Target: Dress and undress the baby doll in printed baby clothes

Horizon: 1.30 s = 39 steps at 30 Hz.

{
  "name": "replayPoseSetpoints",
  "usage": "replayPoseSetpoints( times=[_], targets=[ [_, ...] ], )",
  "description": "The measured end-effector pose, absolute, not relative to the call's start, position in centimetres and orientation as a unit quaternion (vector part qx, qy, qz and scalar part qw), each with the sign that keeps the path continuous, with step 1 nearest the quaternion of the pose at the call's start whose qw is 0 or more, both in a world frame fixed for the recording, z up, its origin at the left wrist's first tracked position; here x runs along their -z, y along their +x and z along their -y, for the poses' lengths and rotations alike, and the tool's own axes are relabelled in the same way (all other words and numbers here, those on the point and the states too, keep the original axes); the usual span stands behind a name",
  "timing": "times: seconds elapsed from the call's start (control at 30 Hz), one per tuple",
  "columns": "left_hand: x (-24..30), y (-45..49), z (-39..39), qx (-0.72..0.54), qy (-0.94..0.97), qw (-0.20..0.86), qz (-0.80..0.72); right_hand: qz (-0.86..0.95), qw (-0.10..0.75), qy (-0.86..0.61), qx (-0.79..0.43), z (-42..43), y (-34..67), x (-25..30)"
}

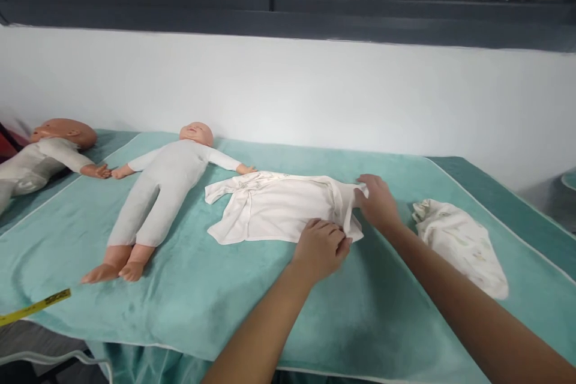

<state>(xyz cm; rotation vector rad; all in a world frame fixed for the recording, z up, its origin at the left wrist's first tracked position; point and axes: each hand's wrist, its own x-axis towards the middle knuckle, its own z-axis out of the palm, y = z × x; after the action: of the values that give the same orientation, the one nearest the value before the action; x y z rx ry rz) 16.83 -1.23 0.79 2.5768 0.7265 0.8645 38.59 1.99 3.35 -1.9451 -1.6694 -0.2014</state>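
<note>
A small white baby shirt (279, 207) lies spread on the green cover in front of me, one sleeve stretched toward the left. My right hand (378, 201) pinches the end of its right-hand sleeve between thumb and fingers. Against the shirt's lower right part rests my left hand (321, 246), its fingers curled on the cloth near the hem; the fingertips are partly hidden. Just left of the shirt a baby doll (173, 174) with a white cloth body lies on its back, and its hand touches or nearly touches the shirt's upper edge.
At the far left lies a second baby doll (58, 153). A crumpled white patterned cloth (459, 246) sits to the right of my right forearm. The green cover (180, 318) drapes over the front edge. A white wall (288, 90) and dark window frame (261, 15) stand behind.
</note>
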Motion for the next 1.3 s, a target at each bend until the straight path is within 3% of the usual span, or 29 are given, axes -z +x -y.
replayPoseSetpoints(
  times=[0.1,0.33,0.67,0.87,1.1,1.3],
  targets=[
    [-0.4,16.9,1.0,-0.316,0.894,0.159,-0.275,0.641,0.292,-0.706,0.069,-3.0,36.6,-2.5],
    [0.1,16.9,0.7,-0.294,0.879,0.154,-0.343,0.405,0.252,-0.879,0.017,-2.3,42.0,-1.8],
    [-0.2,17.0,0.7,-0.244,0.895,0.136,-0.349,0.399,0.294,-0.869,-0.014,-2.2,45.2,-3.2],
    [-0.1,17.3,0.9,-0.226,0.900,0.141,-0.346,0.444,0.254,-0.859,0.026,-2.2,41.9,-3.2],
    [-1.3,15.8,-0.9,-0.333,0.794,0.330,-0.387,0.704,0.245,-0.661,0.085,-4.1,27.2,-5.5],
    [-2.6,2.0,-5.2,-0.526,0.605,0.237,-0.549,0.745,0.180,-0.640,-0.047,-7.2,18.3,-4.2]
  ],
)
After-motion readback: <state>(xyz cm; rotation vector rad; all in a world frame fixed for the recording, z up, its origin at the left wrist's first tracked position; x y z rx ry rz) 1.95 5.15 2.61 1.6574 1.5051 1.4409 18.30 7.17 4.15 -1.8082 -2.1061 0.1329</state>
